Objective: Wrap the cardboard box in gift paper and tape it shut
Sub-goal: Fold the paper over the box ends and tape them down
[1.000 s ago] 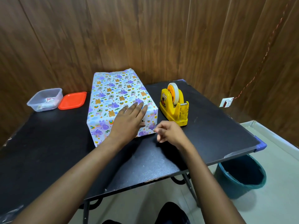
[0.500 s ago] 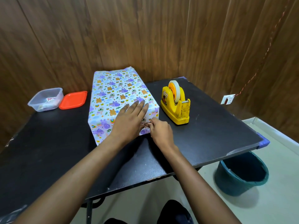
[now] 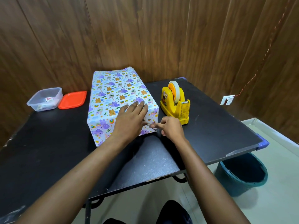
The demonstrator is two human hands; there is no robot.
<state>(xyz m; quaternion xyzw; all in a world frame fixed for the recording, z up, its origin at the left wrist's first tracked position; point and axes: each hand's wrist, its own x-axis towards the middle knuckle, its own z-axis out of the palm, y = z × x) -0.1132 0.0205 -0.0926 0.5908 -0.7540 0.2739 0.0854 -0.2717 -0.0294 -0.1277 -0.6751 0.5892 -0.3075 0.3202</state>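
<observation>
— On the black bench sits the wrapped box, left hand spread flat on its near top corner. Slippery?

— Probably: glossy paper, stiff and light beneath. Press on faces, never loose folds.

— And the right hand?

— Fingers curled, pinched at the near end flap; whether it holds tape, I cannot tell.
</observation>
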